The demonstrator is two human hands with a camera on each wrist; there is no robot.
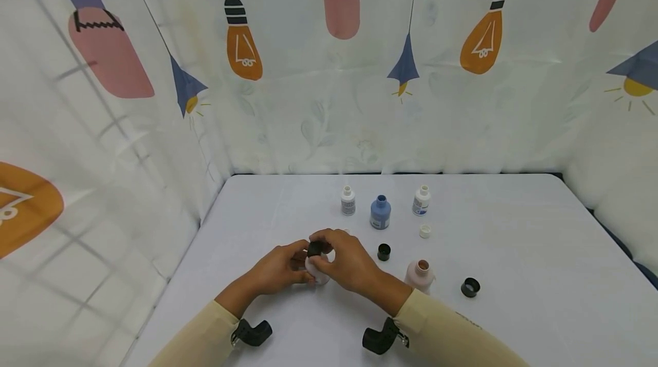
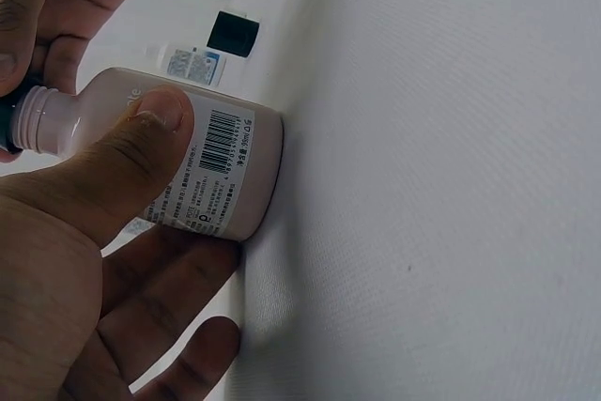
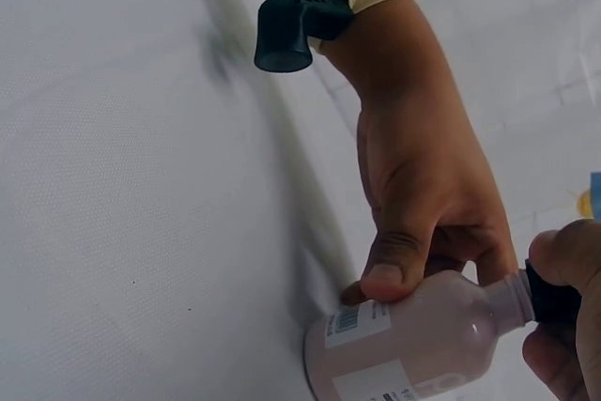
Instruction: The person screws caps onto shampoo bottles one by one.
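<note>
A pale pink bottle (image 2: pixel 103 100) with a barcode label stands on the white table, its base at the cloth in the left wrist view. My left hand (image 1: pixel 279 269) grips its body, thumb across the label and fingers behind. Over the bottle's neck, my right hand (image 1: pixel 345 258) pinches a black cap (image 3: pixel 552 296) between thumb and fingers. Screw threads show just below the cap in both wrist views. In the head view the hands cover much of the bottle.
An uncapped pink bottle (image 1: pixel 418 277) stands beside my right forearm. Two black caps (image 1: pixel 384 251) and a white cap (image 1: pixel 425 232) lie on the table (image 1: pixel 524 230). Farther back stand an open blue bottle (image 1: pixel 380 216) and two open white bottles (image 1: pixel 348 202). Patterned cloth walls surround the table.
</note>
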